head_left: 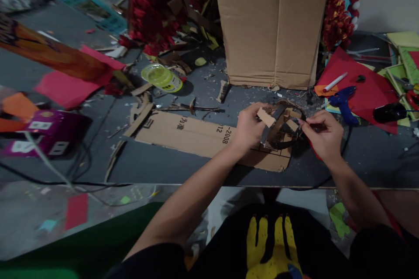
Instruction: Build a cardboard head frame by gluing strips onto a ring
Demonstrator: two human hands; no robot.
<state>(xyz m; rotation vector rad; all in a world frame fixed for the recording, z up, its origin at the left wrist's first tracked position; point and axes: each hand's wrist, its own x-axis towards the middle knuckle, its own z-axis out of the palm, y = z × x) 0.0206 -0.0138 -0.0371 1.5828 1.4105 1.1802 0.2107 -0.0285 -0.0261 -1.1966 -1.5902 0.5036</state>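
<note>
While both hands pinch it just above the counter, the cardboard ring looks partly assembled: left hand and right hand closed on opposite edges, small flaps seemingly still loose.

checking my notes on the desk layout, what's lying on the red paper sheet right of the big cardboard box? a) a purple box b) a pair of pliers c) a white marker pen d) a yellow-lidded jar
c: a white marker lies on the red paper sheet, right of the cardboard box.

Small curved cardboard piece, held aloft
</note>
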